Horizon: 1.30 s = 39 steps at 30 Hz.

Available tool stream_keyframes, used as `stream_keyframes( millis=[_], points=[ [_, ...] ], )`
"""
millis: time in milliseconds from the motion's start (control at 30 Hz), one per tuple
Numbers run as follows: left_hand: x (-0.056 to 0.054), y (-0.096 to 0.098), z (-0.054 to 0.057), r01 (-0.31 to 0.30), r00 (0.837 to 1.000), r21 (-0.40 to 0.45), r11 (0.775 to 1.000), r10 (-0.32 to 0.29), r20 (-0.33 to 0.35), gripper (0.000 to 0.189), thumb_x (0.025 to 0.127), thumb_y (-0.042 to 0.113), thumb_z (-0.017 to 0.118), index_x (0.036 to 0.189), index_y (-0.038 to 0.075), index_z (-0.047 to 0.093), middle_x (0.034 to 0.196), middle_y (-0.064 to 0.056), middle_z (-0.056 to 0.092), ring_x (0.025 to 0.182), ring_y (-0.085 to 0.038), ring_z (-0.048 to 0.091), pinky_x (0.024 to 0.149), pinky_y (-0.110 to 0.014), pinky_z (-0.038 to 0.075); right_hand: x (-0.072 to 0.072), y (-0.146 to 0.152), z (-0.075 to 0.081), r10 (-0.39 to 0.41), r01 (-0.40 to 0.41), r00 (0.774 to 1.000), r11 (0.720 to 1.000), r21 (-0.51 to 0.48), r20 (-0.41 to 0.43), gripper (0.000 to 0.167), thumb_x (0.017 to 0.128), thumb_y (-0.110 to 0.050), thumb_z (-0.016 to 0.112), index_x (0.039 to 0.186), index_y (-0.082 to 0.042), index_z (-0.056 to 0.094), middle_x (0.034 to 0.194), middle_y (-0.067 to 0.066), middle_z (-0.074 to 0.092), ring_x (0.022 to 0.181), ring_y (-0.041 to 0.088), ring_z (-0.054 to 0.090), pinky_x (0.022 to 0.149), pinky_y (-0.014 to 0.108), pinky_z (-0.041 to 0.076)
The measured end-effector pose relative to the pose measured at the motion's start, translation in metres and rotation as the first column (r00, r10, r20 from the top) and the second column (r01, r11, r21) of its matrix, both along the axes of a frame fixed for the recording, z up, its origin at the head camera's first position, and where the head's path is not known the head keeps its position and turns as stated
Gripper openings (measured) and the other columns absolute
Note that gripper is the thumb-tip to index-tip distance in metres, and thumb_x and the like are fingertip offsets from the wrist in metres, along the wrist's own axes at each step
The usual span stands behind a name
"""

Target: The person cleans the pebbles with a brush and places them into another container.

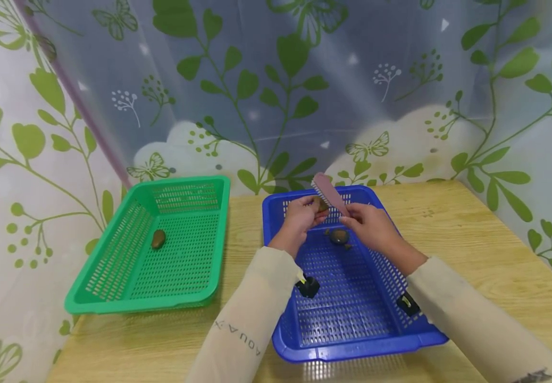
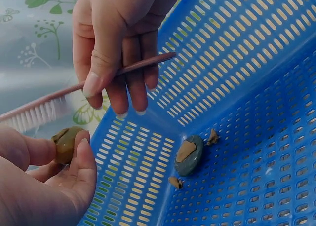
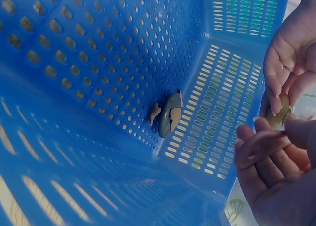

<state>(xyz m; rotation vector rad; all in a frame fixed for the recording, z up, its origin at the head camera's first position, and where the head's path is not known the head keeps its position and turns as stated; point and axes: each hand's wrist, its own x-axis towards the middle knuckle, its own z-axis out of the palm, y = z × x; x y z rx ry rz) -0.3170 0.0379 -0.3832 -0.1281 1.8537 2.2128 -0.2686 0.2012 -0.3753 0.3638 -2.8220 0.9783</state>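
Note:
My left hand [image 1: 299, 219] pinches a small, smooth, brownish-green stone [image 2: 65, 149] between thumb and fingertips, over the far end of the blue basket [image 1: 352, 353]. By its handle, my right hand [image 1: 370, 227] grips a pink brush [image 1: 329, 193] with white bristles. In the left wrist view the bristles face down, close above the stone. Below both hands, a dark grey stone [image 1: 339, 237] with a tan patch on it lies on the basket floor. Small brown clumps [image 2: 213, 136] lie beside it.
To the left stands a green basket [image 1: 222, 234] holding one brown stone [image 1: 158, 239]. Both baskets sit on a light wooden table [image 1: 472, 250]. A leaf-patterned curtain [image 1: 276, 106] hangs behind the table. The blue basket's slotted side walls rise around the work.

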Motion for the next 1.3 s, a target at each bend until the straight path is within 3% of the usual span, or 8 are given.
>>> stream_keyframes(
  millis=[267, 500, 633, 833, 1033, 1300],
  points=[
    [0.0035, -0.0004, 0.0003, 0.022, 1.000, -0.033, 0.999, -0.023, -0.018, 0.034, 0.102, 0.004, 0.044, 0.134, -0.001, 0.055, 0.117, -0.019, 0.066, 0.104, -0.027, 0.065, 0.090, -0.035, 0.053, -0.0004, 0.0008, -0.0043, 0.086, -0.088, 0.995, 0.996, 0.031, 0.054, 0.023, 0.099, -0.017, 0.058, 0.111, 0.000, 0.067, 0.094, 0.014, 0.071, 0.072, 0.022, 0.059, 0.062, 0.034, 0.044],
    [0.0033, -0.0022, -0.0003, 0.010, 1.000, -0.052, 0.999, -0.011, -0.016, 0.035, 0.102, 0.002, 0.043, 0.135, -0.001, 0.054, 0.116, -0.020, 0.066, 0.101, -0.026, 0.066, 0.087, -0.033, 0.054, -0.0014, 0.0016, -0.0059, 0.098, -0.101, 0.993, 0.993, 0.060, 0.060, 0.020, 0.098, -0.017, 0.059, 0.103, -0.002, 0.069, 0.083, 0.008, 0.069, 0.062, 0.015, 0.049, 0.058, 0.031, 0.038],
    [0.0031, -0.0032, -0.0003, -0.005, 1.000, -0.068, 0.998, 0.003, -0.028, 0.035, 0.101, 0.003, 0.045, 0.135, 0.001, 0.055, 0.112, -0.018, 0.067, 0.093, -0.021, 0.066, 0.084, -0.031, 0.055, -0.0009, 0.0013, -0.0026, 0.089, -0.093, 0.995, 0.993, 0.078, 0.050, 0.018, 0.097, -0.018, 0.060, 0.099, -0.003, 0.070, 0.077, 0.003, 0.067, 0.059, 0.015, 0.046, 0.056, 0.031, 0.037],
    [0.0033, -0.0031, 0.0014, -0.021, 0.999, -0.068, 0.997, 0.018, -0.041, 0.035, 0.103, 0.007, 0.045, 0.136, 0.001, 0.055, 0.110, -0.018, 0.068, 0.087, -0.018, 0.065, 0.077, -0.027, 0.055, 0.0007, 0.0018, 0.0014, 0.068, -0.073, 0.996, 0.994, 0.079, 0.065, 0.018, 0.097, -0.017, 0.060, 0.102, -0.002, 0.070, 0.084, 0.010, 0.070, 0.060, 0.016, 0.047, 0.057, 0.031, 0.037],
    [0.0026, -0.0018, 0.0016, -0.061, 0.998, -0.018, 0.998, 0.061, -0.011, 0.037, 0.104, 0.008, 0.044, 0.138, -0.003, 0.049, 0.119, -0.023, 0.062, 0.082, -0.016, 0.065, 0.071, -0.022, 0.055, -0.0002, 0.0038, 0.0013, -0.027, 0.021, 0.996, 0.997, 0.080, 0.080, 0.019, 0.098, -0.018, 0.058, 0.091, -0.002, 0.067, 0.068, 0.003, 0.062, 0.055, 0.015, 0.045, 0.052, 0.030, 0.036],
    [0.0022, -0.0008, 0.0021, -0.054, 0.998, -0.007, 0.999, 0.054, -0.015, 0.036, 0.103, 0.008, 0.046, 0.137, -0.003, 0.051, 0.116, -0.023, 0.064, 0.082, -0.016, 0.066, 0.087, -0.034, 0.055, -0.0016, 0.0040, 0.0009, -0.054, 0.053, 0.998, 0.998, 0.030, 0.045, 0.020, 0.099, -0.017, 0.057, 0.098, 0.000, 0.066, 0.074, 0.007, 0.066, 0.056, 0.016, 0.048, 0.051, 0.030, 0.038]
  ],
)
